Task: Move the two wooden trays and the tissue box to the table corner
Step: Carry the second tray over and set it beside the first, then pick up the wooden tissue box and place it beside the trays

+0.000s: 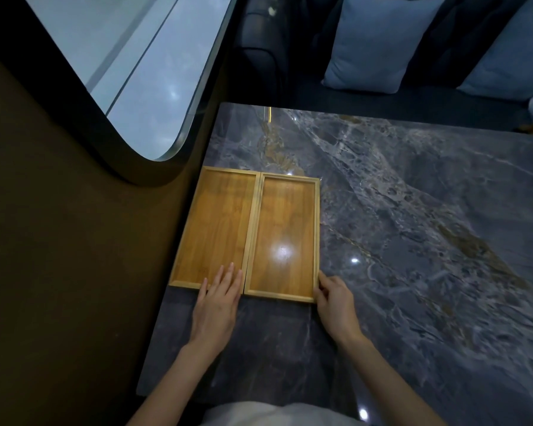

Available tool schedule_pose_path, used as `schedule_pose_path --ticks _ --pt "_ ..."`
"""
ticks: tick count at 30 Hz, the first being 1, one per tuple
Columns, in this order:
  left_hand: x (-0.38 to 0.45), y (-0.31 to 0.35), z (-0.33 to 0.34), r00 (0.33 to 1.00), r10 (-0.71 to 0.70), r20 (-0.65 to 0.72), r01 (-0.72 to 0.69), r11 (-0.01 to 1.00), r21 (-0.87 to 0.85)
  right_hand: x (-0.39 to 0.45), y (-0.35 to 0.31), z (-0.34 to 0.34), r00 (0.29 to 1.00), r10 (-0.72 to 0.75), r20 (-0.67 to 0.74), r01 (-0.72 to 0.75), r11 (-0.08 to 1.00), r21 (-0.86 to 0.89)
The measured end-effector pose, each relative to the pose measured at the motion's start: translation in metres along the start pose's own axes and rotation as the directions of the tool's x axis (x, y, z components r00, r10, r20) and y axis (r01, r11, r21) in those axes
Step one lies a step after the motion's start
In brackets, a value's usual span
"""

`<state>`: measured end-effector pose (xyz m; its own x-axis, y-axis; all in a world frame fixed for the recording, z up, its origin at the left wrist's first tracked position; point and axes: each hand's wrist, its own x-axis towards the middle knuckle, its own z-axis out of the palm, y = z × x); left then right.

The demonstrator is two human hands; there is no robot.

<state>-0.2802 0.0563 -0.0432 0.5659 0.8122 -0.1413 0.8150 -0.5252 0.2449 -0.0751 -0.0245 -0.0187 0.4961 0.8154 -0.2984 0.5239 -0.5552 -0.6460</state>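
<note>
Left hand [217,298] lies with fingers [228,276] flat and together, pinning the left tray [216,226]. Right hand [334,298] fingers pinch the right tray [285,238] at its near-right corner, likely squaring both along the counter [413,210] left edge. No tissue box visible.

No readable text, labels or nos. anywhere: trays [246,232], table [413,226] both plain.

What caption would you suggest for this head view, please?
Left hand flat on one rectangular wooden tray, right hand at its twin, on grey marble table.
</note>
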Motion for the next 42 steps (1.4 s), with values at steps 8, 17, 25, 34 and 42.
schedule_pose_path --ticks 8,17,25,34,42 --pt "0.017 0.020 -0.027 0.995 -0.077 -0.069 0.070 0.992 -0.104 0.010 0.004 -0.021 0.989 -0.063 0.137 0.081 0.988 -0.129" --pt "0.086 0.108 -0.071 0.998 0.067 -0.015 -0.069 0.986 -0.153 0.036 0.030 -0.106 0.991 -0.136 0.005 0.132 0.955 -0.266" --pt "0.138 0.251 -0.069 0.956 0.286 -0.066 -0.292 0.948 -0.129 0.027 0.096 -0.226 0.929 -0.089 -0.360 0.045 0.990 -0.131" --pt "0.161 0.436 -0.031 0.879 0.476 -0.015 -0.476 0.877 -0.060 0.016 0.244 -0.349 0.800 0.041 -0.599 -0.151 0.979 -0.136" --pt "0.156 0.570 0.026 0.887 0.440 0.138 -0.412 0.891 -0.189 0.023 0.359 -0.435 0.781 0.160 -0.604 -0.242 0.969 -0.056"
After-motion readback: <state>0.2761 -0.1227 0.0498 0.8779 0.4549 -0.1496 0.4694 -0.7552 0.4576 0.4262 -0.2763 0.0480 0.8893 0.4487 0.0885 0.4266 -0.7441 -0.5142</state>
